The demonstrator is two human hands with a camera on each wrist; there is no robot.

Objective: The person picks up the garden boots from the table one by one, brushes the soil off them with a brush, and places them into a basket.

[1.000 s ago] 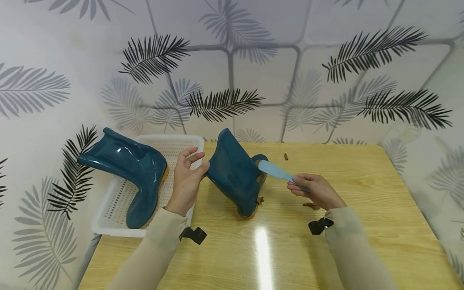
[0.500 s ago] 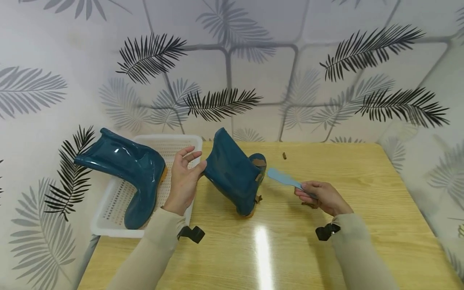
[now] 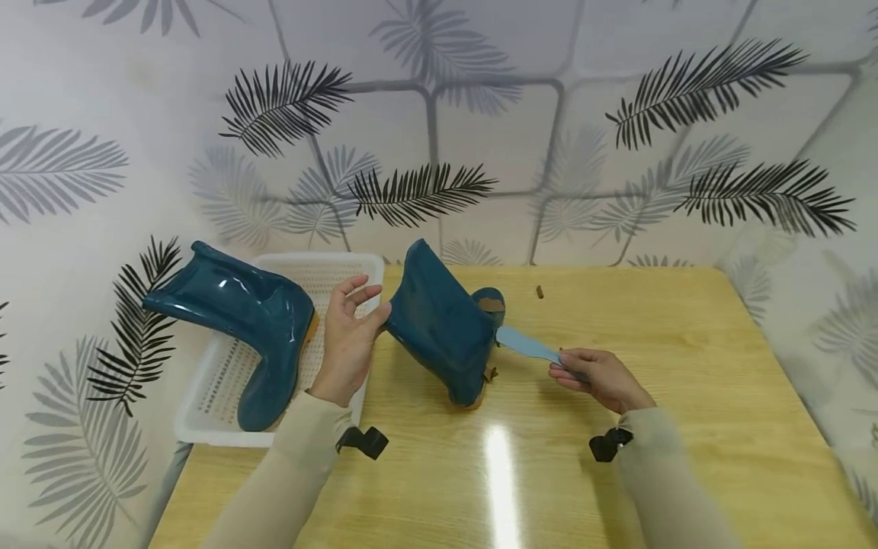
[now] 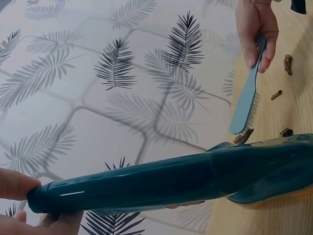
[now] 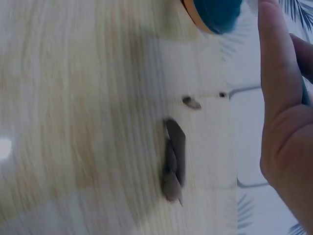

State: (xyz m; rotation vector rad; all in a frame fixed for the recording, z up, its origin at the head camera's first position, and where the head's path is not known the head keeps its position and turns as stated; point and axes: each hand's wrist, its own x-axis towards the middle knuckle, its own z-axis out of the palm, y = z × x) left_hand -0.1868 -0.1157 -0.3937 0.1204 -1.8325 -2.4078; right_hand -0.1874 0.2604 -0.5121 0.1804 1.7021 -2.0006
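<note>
A dark teal rubber boot (image 3: 439, 320) stands tilted on the table, its shaft leaning toward my left hand (image 3: 348, 339). Thumb and fingers of that hand pinch the rim of the shaft, as the left wrist view also shows. My right hand (image 3: 602, 377) grips a light blue brush (image 3: 527, 344) by its handle. Bristles show along the brush's underside (image 4: 253, 110) in the left wrist view, close to a brown clump (image 4: 243, 136) at the boot. A brown patch (image 3: 491, 305) clings to the boot's foot. In the right wrist view, the brush is mostly hidden behind the fingers.
A second teal boot (image 3: 274, 320) lies in a white plastic basket (image 3: 226, 439) at the left, its shaft jutting over the side. Brown crumbs (image 3: 539, 291) lie on the wooden table (image 3: 686, 366), and a longer brown piece (image 5: 174, 161) shows below the right hand. A patterned wall covering stands behind.
The brush drew back from the boot to the right, then returned to touch or nearly touch it, a little lower. The left hand and its boot have barely moved.
</note>
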